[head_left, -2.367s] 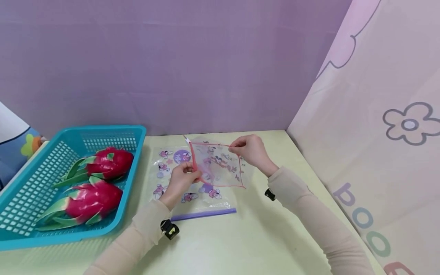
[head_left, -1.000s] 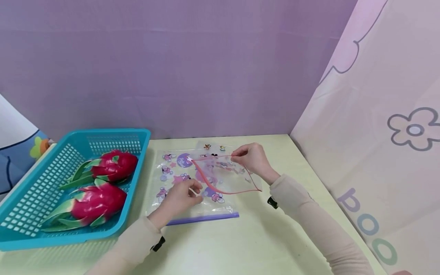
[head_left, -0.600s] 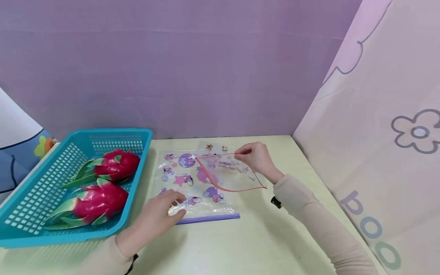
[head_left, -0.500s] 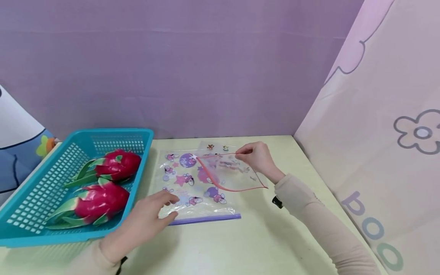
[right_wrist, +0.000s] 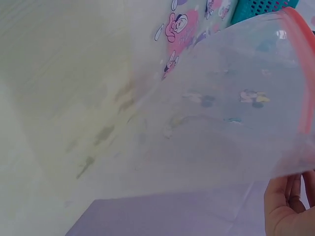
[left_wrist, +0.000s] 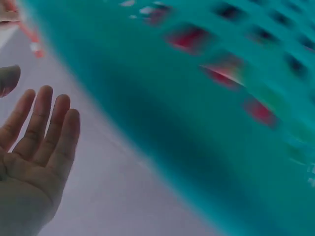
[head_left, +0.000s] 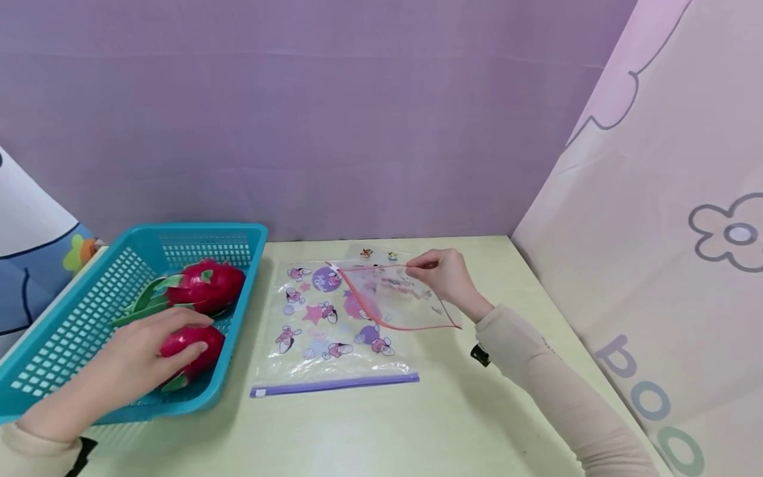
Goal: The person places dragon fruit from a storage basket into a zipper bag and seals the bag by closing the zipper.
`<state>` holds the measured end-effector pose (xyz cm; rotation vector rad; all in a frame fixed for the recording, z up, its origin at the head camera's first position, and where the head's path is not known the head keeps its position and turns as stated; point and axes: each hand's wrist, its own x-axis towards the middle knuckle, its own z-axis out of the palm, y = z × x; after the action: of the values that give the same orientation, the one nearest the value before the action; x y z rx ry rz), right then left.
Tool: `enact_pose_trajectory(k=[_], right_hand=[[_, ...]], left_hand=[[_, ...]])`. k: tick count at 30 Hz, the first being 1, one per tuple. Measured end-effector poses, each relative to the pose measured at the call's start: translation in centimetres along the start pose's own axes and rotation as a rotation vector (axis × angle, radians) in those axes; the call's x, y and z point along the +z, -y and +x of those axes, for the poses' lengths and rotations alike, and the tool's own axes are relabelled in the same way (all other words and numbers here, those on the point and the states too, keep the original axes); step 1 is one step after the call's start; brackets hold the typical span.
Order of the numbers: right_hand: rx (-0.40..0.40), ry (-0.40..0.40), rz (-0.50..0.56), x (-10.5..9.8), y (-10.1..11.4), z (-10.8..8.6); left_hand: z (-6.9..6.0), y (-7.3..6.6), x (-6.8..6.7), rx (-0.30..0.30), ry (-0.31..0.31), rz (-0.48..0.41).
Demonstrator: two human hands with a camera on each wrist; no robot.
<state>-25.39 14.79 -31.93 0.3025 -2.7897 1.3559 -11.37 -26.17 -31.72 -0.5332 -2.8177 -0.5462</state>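
Note:
My right hand (head_left: 446, 275) pinches the upper edge of a clear zip bag (head_left: 396, 301) with a red border, its mouth parted on the left. In the right wrist view the see-through bag (right_wrist: 221, 123) spreads out beside the fingers. Over the front dragon fruit (head_left: 212, 344), in the blue basket (head_left: 238, 318), is my left hand (head_left: 128, 354), covering much of it. The left wrist view shows that hand (left_wrist: 34, 162) with fingers extended and thumb apart. Whether it touches the fruit cannot be told. Behind lies a second dragon fruit (head_left: 217, 286).
A larger clear bag (head_left: 316, 331) with cartoon prints and a purple slider closure (head_left: 340, 384) lies flat on the pale table (head_left: 369, 437), partly under the red-bordered bag. A purple backdrop (head_left: 381, 119) stands behind; a printed cloth (head_left: 644, 252) hangs at right.
My left hand has let go of the red-bordered bag and moved left over the front dragon fruit. The right hand keeps its pinch, and the bag's mouth has widened.

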Motion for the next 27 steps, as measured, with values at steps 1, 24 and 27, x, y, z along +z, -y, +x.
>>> enact_pose_trajectory(k=[1, 24, 27], right_hand=[[0.001, 0.003, 0.001, 0.0, 0.0, 0.0], [-0.032, -0.013, 0.009, 0.3, -0.9, -0.1], [-0.031, -0.010, 0.013, 0.4, -0.9, 0.0]], left_hand=[[0.0, 0.7, 0.0, -0.001, 0.000, 0.008], [-1.4, 9.0, 0.9, -0.206, 0.356, -0.075], [-1.6, 9.6, 1.3, -0.202, 0.362, -0.060]])
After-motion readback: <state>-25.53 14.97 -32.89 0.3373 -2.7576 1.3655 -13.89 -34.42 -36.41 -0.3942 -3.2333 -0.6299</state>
